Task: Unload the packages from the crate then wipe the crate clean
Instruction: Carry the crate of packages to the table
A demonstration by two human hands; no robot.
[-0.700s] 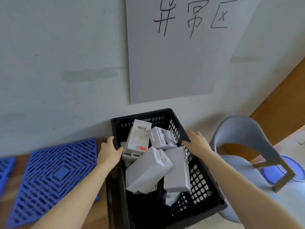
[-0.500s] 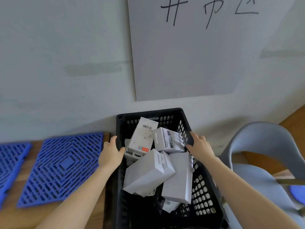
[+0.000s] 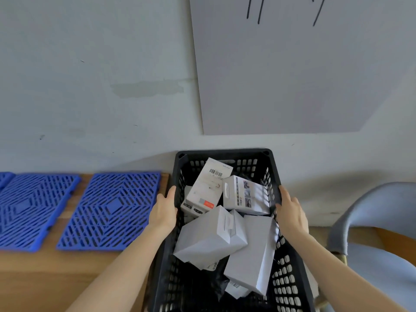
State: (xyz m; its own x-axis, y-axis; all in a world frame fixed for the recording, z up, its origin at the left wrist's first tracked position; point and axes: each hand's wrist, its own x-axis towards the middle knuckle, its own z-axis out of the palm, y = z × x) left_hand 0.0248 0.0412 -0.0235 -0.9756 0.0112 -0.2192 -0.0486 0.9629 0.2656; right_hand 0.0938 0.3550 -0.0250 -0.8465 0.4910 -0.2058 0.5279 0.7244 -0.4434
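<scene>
Black perforated plastic crate [image 3: 222,152] sits between your hands. Your left hand [image 3: 163,212] and right hand [image 3: 290,213] each clasp a side rim, probably steadying it, with white cardboard packages [image 3: 209,237] heaped between them.

Only the person's two arms show: the left hand [image 3: 163,212] and the right hand [image 3: 291,213] are bare, and the left forearm [image 3: 126,266] and right forearm [image 3: 337,266] are bare as well, slim and smooth down to the picture's lower edge.
</scene>
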